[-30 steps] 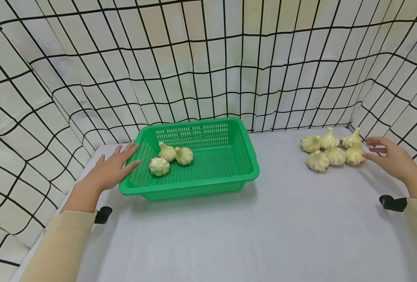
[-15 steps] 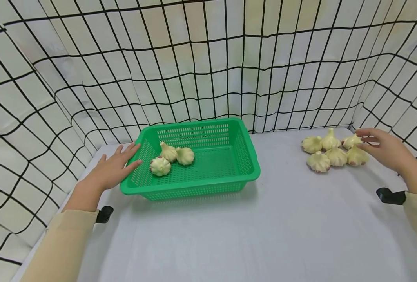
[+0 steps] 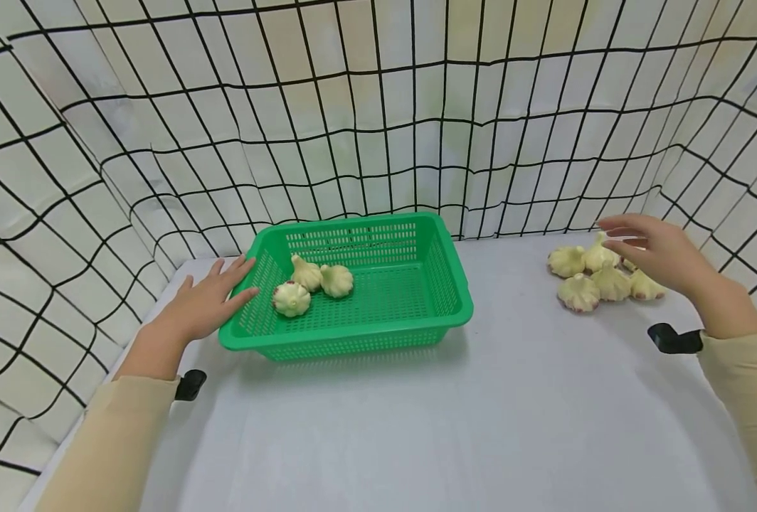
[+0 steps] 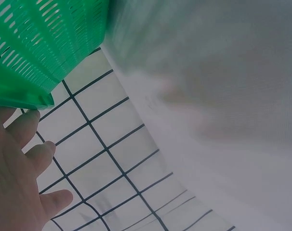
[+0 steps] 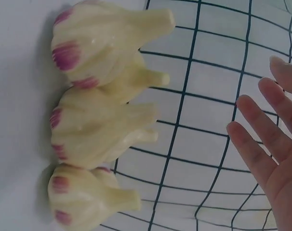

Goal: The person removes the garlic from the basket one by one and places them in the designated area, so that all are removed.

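My left hand [image 3: 202, 306] rests with straight, spread fingers on the left rim of a green plastic basket [image 3: 366, 334]; the left wrist view has the fingers [image 4: 39, 158] beneath that rim in the picture. Inside the basket's left part lie 3 garlic bulbs [image 3: 292, 299]. At the right, my right hand [image 3: 663, 256] hovers above several more garlic bulbs [image 3: 579, 293] on the table, fingers extended and holding nothing. It partly hides the rear bulbs in the head view. In the right wrist view, purple-tipped bulbs [image 5: 93, 127] sit in a row apart from the fingers [image 5: 249, 144].
A white table [image 3: 391, 427] carries everything. White walls with a black grid net [image 3: 417, 128] enclose it at the back and both sides. Each wrist wears a black camera mount [image 3: 676, 339] by a beige sleeve [image 3: 743, 391].
My right hand has moved left and slightly farther back, from beside the rightmost bulbs to over the rear ones. The left hand, the basket and the bulbs have stayed put.
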`<state>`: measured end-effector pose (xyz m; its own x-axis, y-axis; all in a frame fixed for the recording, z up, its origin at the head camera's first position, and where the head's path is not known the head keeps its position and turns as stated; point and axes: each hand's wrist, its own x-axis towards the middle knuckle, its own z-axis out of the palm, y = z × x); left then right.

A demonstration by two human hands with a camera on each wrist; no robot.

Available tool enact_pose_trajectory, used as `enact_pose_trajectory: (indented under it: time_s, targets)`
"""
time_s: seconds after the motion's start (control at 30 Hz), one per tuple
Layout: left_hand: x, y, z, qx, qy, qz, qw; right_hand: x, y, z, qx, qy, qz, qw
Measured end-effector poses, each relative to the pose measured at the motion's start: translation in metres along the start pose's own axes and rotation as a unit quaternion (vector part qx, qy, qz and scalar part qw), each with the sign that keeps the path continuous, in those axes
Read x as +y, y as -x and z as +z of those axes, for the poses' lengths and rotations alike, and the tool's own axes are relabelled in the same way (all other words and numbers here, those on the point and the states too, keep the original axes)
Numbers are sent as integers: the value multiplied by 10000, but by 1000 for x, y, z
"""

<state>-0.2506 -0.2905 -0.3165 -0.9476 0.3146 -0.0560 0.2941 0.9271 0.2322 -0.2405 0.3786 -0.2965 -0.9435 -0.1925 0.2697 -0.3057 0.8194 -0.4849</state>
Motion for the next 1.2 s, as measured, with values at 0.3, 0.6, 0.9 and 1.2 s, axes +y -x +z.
enact_pose_trajectory:
  time_s: [0.3,0.6,0.9,1.2]
  targets:
    - [1,-1,0,65,-307,-26,9995,-41,-21,8,-73,-230,-396,9989]
    - [1,-1,0,97,-377,-31,9992,-84,-50,26,76,-498,-1355,9895]
    - [2,-1,-2,95,-349,-43,9993,-119,-78,48,82,-787,-1926,9781]
    - [4,1,-1,103,-374,-53,9992,-143,-99,69,-21,-1219,-2150,9690]
